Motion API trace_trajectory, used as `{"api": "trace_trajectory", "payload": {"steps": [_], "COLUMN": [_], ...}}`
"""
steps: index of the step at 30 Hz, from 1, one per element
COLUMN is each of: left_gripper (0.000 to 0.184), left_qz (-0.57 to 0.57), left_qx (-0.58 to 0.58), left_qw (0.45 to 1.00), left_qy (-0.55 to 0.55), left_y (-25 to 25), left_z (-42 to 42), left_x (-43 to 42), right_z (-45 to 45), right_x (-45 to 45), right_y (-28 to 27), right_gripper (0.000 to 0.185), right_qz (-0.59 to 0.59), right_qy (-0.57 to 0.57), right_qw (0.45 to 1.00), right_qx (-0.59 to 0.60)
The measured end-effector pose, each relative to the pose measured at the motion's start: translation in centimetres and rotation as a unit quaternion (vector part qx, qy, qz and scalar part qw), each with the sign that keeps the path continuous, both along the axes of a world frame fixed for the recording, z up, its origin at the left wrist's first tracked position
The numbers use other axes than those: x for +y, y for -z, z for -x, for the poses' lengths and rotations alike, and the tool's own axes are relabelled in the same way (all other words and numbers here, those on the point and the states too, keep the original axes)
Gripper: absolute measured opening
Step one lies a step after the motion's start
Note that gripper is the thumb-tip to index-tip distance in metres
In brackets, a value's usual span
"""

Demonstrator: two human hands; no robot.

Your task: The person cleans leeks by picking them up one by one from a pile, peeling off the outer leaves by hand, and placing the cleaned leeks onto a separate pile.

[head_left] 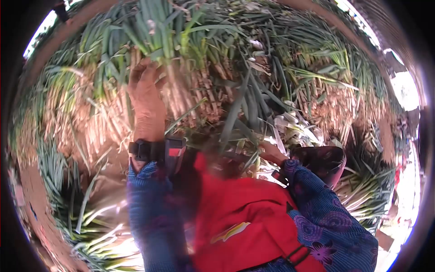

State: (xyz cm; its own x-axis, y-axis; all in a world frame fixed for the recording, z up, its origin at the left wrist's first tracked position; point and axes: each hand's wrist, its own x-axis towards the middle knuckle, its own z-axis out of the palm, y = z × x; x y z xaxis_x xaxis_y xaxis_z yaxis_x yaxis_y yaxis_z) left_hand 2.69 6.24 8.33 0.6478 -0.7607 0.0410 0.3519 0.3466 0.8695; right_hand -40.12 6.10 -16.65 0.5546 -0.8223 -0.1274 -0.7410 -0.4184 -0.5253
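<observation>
My left hand (pixel 147 88) reaches up to the pile of green onions (pixel 208 86), its curved fingers among the stalks. A gap shows between its thumb and fingers. Just right of it, several pale stalks are blurred. My right hand (pixel 273 154) is low at centre right, its fingers partly hidden behind long green leaves (pixel 244 113). It appears closed around a green onion, whose pale lower part shows below the hand. White peelings (pixel 297 127) lie beyond that hand.
More green onions (pixel 326 99) are stacked at right, roots towards me. Others lie loose at lower left (pixel 106 235) and lower right (pixel 367 190). A dark, shiny rounded object (pixel 324 161) is beside my right forearm. My red apron (pixel 244 208) fills the lower middle.
</observation>
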Motion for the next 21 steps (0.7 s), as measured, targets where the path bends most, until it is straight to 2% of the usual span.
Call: {"api": "trace_trajectory", "payload": {"steps": [3,5,7,9,12,15,18,20,21], "left_gripper": [0.021,0.017,0.019,0.021,0.022,0.022,0.023,0.023,0.023], "left_qz": [-0.062,-0.104,-0.121,-0.124,-0.110,-0.118,-0.129,-0.133,-0.139], "left_qx": [0.069,0.105,0.091,0.051,0.006,-0.003,-0.012,0.007,0.006], "left_qw": [0.996,0.988,0.988,0.991,0.994,0.992,0.987,0.984,0.981], "left_qy": [-0.019,-0.034,-0.011,0.006,-0.002,-0.038,-0.089,-0.119,-0.132], "left_y": [3.8,5.4,5.8,5.4,4.6,4.5,4.1,4.3,4.1], "left_z": [1.6,2.6,3.3,3.9,4.9,4.7,3.9,2.9,2.7], "left_x": [-4.1,-5.6,-6.3,-6.9,-7.9,-8.2,-8.1,-8.0,-8.0], "right_z": [-4.5,-6.9,-8.5,-10.6,-14.2,-17.7,-18.7,-19.2,-18.7], "right_x": [-3.1,-5.9,-8.5,-11.9,-16.6,-21.4,-26.4,-28.2,-28.8], "right_y": [-4.0,-5.6,-3.7,-1.4,0.4,0.7,3.6,2.7,3.9], "right_gripper": [0.033,0.035,0.033,0.036,0.047,0.053,0.063,0.068,0.069], "right_qz": [-0.126,-0.222,-0.097,-0.088,0.003,0.004,0.047,-0.021,-0.011], "right_qy": [0.131,0.163,0.112,0.125,0.096,0.076,0.045,0.056,0.049], "right_qw": [0.979,0.960,0.985,0.980,0.991,0.997,0.997,0.995,0.995], "right_qx": [0.092,0.059,-0.091,-0.125,-0.096,-0.018,0.028,0.074,0.087]}}
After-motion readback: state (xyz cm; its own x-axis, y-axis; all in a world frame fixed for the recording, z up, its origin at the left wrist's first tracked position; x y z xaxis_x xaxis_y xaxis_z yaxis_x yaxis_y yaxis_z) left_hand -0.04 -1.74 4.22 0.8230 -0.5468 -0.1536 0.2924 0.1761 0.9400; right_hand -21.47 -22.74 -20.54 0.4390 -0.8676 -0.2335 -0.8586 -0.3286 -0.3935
